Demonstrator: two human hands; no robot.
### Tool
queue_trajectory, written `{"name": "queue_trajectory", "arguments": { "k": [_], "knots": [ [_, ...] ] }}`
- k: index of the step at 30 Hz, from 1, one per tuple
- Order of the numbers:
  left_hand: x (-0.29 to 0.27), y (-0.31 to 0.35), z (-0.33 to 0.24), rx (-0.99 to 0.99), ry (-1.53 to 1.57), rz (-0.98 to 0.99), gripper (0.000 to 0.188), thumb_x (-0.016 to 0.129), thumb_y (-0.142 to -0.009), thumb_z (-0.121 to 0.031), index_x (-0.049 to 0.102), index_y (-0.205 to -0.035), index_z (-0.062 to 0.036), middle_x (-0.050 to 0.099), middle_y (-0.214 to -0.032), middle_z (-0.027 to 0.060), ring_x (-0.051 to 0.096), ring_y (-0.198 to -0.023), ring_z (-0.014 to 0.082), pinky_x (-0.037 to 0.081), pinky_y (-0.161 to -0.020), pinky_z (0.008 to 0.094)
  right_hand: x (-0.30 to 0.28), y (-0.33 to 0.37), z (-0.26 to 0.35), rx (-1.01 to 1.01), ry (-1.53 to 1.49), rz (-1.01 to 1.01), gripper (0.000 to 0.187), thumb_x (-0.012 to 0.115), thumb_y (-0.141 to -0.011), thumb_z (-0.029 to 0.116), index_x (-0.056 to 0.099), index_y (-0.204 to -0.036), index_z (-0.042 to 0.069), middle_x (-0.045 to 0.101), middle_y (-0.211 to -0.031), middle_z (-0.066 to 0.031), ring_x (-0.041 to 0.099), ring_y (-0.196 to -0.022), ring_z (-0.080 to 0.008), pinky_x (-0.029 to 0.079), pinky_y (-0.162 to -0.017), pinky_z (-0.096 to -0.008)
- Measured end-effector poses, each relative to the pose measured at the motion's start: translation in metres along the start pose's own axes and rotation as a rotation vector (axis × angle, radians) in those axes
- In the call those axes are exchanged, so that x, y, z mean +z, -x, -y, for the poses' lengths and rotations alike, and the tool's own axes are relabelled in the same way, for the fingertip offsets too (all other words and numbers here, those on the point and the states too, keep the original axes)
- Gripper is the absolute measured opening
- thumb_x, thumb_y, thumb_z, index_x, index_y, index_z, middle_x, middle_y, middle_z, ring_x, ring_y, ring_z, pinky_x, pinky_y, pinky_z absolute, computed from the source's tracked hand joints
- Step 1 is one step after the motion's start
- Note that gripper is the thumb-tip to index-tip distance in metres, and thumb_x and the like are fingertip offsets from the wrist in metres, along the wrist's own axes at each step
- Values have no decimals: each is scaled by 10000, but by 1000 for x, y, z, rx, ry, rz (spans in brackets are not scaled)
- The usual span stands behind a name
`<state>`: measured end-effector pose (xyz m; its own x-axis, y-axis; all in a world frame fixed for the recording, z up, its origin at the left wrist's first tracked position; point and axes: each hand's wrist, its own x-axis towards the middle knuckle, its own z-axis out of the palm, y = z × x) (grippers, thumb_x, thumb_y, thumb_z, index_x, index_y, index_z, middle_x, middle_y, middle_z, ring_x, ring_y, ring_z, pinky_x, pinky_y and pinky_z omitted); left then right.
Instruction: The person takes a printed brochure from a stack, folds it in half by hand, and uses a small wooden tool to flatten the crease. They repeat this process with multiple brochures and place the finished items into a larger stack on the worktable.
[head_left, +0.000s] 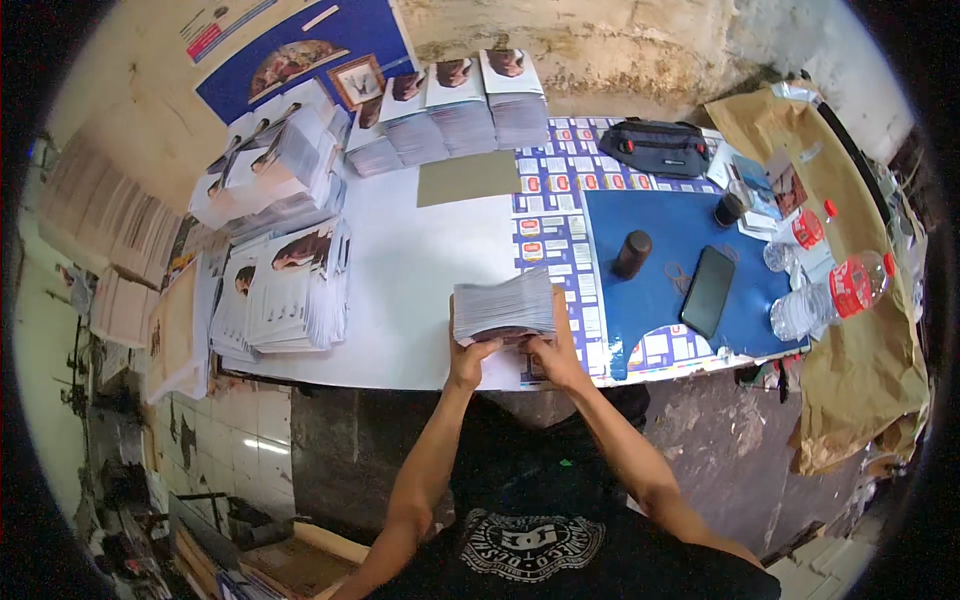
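Note:
Between my two hands is a thick stack of printed booklets or sheets (503,308), held at the near edge of the table with its white page edges facing up. My left hand (468,362) is closed on the stack's left side, thumb across the near face. On the opposite side my right hand (556,358) grips it the same way, its thumb close to the left one. A dark printed picture shows in part just above the thumbs. The fingers behind the stack are hidden.
Several similar stacks (460,120) stand along the back, and more piles (290,290) fill the left side. A grey-brown board (468,178) lies on the white tabletop (400,250). To the right are a phone (708,291), a dark bottle (632,255), a waist bag (655,147) and plastic bottles (835,297).

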<state>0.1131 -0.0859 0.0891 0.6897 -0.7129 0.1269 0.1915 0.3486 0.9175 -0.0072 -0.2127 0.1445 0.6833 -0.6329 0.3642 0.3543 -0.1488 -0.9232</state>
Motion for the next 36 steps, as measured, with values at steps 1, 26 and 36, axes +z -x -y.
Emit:
{"name": "queue_trajectory", "arguments": {
  "k": [1,26,36],
  "knots": [
    [-4,-2,2,33,-35,9,571,643,-723,-61,544,-1279,25,669,-1109,100,641,-1018,215,501,-938,345,-1,-2,-2,5,-2,-13,618,578,-696,-32,448,-1299,20,506,-1142,-123,491,-1176,-238,386,-1026,-332],
    [28,9,-9,319,-391,-184,154,625,-923,-24,643,-1055,53,690,-975,89,656,-869,205,541,-792,341,-34,4,9,205,220,250,683,493,-748,-14,395,-1424,-4,387,-1489,-167,355,-1397,-276,272,-1164,-381],
    [29,6,-36,-53,-225,-278,521,506,-1053,-233,317,-1482,-3,491,-1418,134,472,-1318,244,356,-1141,425,-6,5,66,82,369,133,365,787,-837,145,616,-1118,-12,677,-860,-189,694,-810,-255,531,-742,-366]
  ]
}}
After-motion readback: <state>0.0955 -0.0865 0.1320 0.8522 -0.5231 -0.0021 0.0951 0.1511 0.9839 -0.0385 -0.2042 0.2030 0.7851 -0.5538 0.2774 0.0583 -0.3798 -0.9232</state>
